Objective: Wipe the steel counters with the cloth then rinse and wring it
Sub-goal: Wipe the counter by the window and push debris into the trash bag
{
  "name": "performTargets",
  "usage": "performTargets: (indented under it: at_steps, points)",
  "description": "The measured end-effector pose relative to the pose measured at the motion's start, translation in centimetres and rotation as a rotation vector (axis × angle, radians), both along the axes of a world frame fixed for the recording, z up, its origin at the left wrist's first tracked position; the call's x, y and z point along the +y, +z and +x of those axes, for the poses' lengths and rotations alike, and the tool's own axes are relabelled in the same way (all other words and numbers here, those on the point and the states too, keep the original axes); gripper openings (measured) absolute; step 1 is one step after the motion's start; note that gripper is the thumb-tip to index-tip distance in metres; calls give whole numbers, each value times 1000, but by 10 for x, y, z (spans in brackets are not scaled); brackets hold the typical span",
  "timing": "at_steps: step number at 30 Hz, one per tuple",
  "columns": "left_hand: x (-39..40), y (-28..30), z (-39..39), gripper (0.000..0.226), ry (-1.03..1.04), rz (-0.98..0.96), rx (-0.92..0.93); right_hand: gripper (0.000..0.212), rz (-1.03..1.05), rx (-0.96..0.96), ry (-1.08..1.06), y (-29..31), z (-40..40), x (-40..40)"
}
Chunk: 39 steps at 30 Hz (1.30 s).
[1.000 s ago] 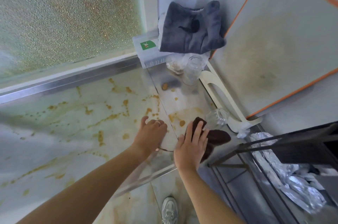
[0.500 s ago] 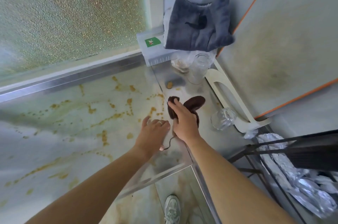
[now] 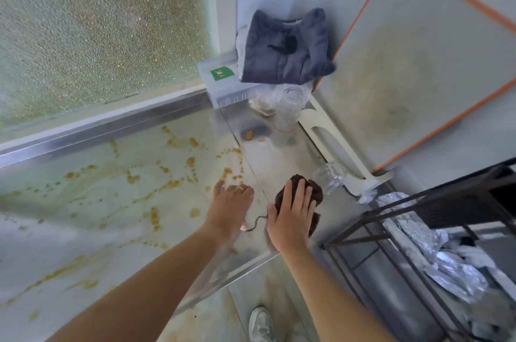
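Right hand point(image 3: 291, 219), low and just right of centre in the frame, pressed flat on a dark brown bunched cloth point(image 3: 310, 192), fingers straight and slightly spread, not curled round it. Cloth lying on the narrow strip of stained steel counter point(image 3: 268, 163), a loose thread trailing from its lower left edge toward the other hand. Left hand point(image 3: 230, 207), just left of the cloth, resting palm-down on the counter with fingers relaxed and extended, holding nothing; a ring on one finger. Orange-brown splatters across the wide steel surface filling the left half of the frame. Just right of the cloth, a small clear glass jar point(image 3: 329, 178) lying on its side. Above it, near the top centre, a grey folded towel point(image 3: 284, 48) draped on a clear plastic container with a green label point(image 3: 220, 82), clear glassware below. At upper right, a pale cutting board with an orange rim point(image 3: 418, 62) leaning against the wall. At lower right, a dark metal wire rack point(image 3: 418, 219) over crumpled silver foil point(image 3: 441, 266).
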<state>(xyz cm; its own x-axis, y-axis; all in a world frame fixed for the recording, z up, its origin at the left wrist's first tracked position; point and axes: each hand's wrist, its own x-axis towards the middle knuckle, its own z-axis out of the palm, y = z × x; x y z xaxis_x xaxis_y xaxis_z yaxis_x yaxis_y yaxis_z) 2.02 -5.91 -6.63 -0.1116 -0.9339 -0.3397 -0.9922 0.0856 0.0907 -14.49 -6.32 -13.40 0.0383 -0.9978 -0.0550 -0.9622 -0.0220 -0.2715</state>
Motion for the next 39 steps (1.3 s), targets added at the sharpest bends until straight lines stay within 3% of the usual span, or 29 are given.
performTargets:
  at_steps: [5,13,19,25,30,35,39]
  points:
    - [-9,-4,4,75,-28,9,-26,70,55,-57,57,-3,10,-51]
    - [-11,-15,-1,98,-53,-54,-48,71,68,-156,128,2,40,-132]
    - [-10,-21,-2,104,-50,-85,-60,80,152,-367,283,11,74,-177]
    - [-7,-23,2,102,-47,-113,-59,76,282,-458,354,31,87,-184]
    - [0,-19,4,102,-22,-116,-12,67,273,-524,392,26,84,-148]
    - [10,-12,1,88,-33,-111,22,58,118,-420,331,27,60,-95]
    - [11,-12,-1,89,-22,-111,12,50,7,-182,323,37,29,-62]
